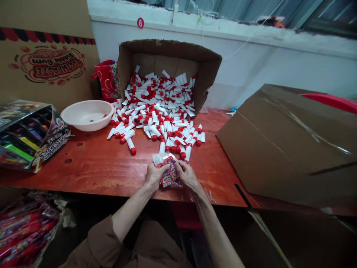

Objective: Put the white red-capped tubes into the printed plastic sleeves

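Note:
Both my hands are at the front edge of the red table (134, 175), holding a small, colourful printed packet (168, 178). My left hand (154, 176) has its thumb pressed on the packet's left side. My right hand (187, 175) pinches its upper right part, fingers curled in. Clear shiny plastic shows at the packet's top edge; whether it belongs to the packet I cannot tell. Just beyond my fingers lies a large heap of white tubes with red caps (167, 128), spilling from a cardboard box (208, 63) tipped on its side.
Left of the heap stands a pale plastic bowl (86, 124), beside an open display box (55, 130) of coloured items. A printed carton (52, 89) and a red bag (107, 80) are behind. A large cardboard box (290, 145) occupies the right. Red packages (25, 230) fill a container lower left.

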Available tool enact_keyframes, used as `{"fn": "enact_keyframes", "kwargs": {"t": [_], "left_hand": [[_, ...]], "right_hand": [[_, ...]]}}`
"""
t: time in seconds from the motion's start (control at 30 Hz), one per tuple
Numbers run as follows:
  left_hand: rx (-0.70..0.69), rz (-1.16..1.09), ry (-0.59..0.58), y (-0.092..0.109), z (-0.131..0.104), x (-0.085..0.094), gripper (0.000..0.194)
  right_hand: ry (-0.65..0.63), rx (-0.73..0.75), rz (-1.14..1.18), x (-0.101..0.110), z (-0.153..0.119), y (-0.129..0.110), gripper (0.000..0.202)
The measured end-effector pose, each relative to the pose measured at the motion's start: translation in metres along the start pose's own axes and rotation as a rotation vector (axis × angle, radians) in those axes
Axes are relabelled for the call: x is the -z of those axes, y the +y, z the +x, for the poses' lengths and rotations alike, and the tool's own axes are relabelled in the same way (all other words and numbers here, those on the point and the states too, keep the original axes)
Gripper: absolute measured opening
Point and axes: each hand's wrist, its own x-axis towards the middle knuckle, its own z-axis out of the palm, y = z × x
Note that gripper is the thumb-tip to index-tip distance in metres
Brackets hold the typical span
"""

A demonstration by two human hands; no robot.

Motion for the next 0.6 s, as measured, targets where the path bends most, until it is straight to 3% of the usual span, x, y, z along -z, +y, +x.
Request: {"fn": "enact_keyframes", "kwargs": {"t": [0.2, 0.43, 0.6], "left_hand": [[0.067, -0.044, -0.126, -0.001, 0.005, -0.007, 0.05], [0.081, -0.081, -0.148, -0.007, 0.005, -0.022, 0.052], [0.082, -0.019, -0.144, -0.008, 0.005, -0.023, 0.051]], "right_hand": [[-0.039, -0.07, 0.027, 0.016, -0.002, 0.006, 0.036], [0.02, -0.052, -0.019, 0.024, -0.004, 0.013, 0.04], [0.021, -0.087, 0.041, 0.024, -0.003, 0.024, 0.044]]}}
